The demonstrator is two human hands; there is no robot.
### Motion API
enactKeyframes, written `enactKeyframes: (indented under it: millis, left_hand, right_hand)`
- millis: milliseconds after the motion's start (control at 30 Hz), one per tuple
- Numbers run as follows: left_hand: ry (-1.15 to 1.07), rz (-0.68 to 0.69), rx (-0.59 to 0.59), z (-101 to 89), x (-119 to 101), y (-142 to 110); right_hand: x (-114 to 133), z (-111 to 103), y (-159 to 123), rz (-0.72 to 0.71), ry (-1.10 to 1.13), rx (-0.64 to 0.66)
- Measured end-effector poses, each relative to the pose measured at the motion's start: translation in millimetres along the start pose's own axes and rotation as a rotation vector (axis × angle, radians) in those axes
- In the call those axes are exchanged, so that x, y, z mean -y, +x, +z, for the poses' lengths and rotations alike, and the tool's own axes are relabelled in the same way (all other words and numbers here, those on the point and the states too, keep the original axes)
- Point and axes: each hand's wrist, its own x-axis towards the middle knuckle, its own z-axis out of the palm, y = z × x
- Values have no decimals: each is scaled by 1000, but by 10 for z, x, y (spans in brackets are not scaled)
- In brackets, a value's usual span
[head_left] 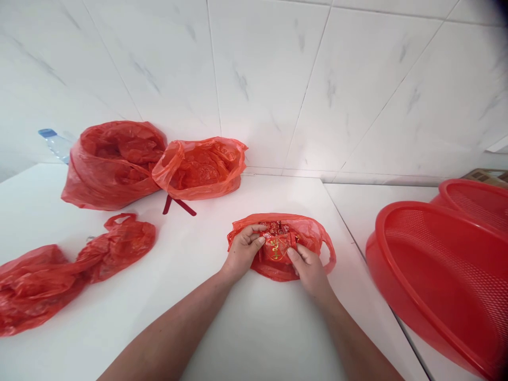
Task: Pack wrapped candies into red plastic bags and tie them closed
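A small shiny red packet (275, 248) with gold writing is pinched between my two hands. My left hand (243, 251) has thumb and fingers closed at its left end. At its right end, my right hand (310, 267) grips it between thumb and fingers. Just beneath lies an open red plastic bag (278, 274) on the white table, one handle loop lying to the right. Inside the bag, other red packets with pale printed characters (273, 227) show behind the held one. The rest of the bag's contents is hidden by my hands.
Two open red plastic bags, a large one (99, 185) and a smaller one (206, 185), stand by the tiled wall. Dark red scissor-like handles (184, 207) stick out below. Knotted red bags (127, 243) lie left, a clear bottle (57, 145) behind. Red plastic baskets (420, 264) stand right.
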Motion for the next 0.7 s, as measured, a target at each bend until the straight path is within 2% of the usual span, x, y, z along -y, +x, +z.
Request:
enactKeyframes:
  millis: [700]
  left_hand:
    - [-45, -31, 3, -2, -37, -20]
  right_hand:
    - [-34, -23, 13, 41, 56, 21]
